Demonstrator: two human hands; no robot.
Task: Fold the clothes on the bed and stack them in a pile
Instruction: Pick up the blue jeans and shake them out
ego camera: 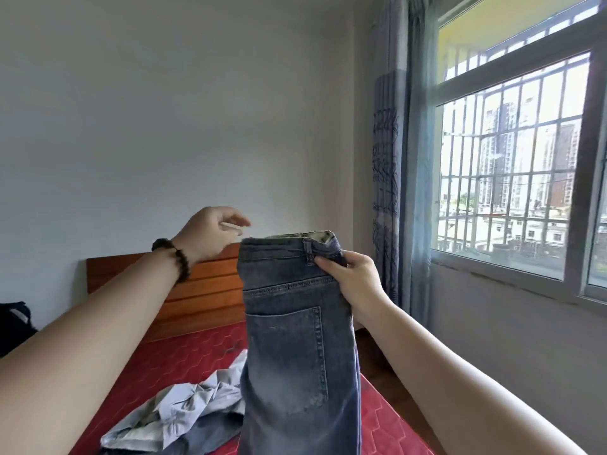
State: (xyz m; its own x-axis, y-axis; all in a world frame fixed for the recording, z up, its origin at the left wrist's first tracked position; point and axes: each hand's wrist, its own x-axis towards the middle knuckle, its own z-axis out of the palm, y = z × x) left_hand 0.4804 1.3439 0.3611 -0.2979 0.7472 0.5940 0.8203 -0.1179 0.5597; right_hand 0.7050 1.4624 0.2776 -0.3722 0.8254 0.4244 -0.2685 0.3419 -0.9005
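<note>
The right hand (353, 279) pinches the waistband of the blue jeans (297, 339), which hang down long above the red bed (184, 359). The left hand (210, 233) is beside the waistband, fingers loose, holding nothing. A crumpled grey shirt (184, 408) lies on the bumpy mattress.

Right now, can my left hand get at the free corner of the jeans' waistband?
Probably yes. The left hand hovers open just beside the jeans' waistband corner, nothing between them; the right hand pinches the other side.
</note>
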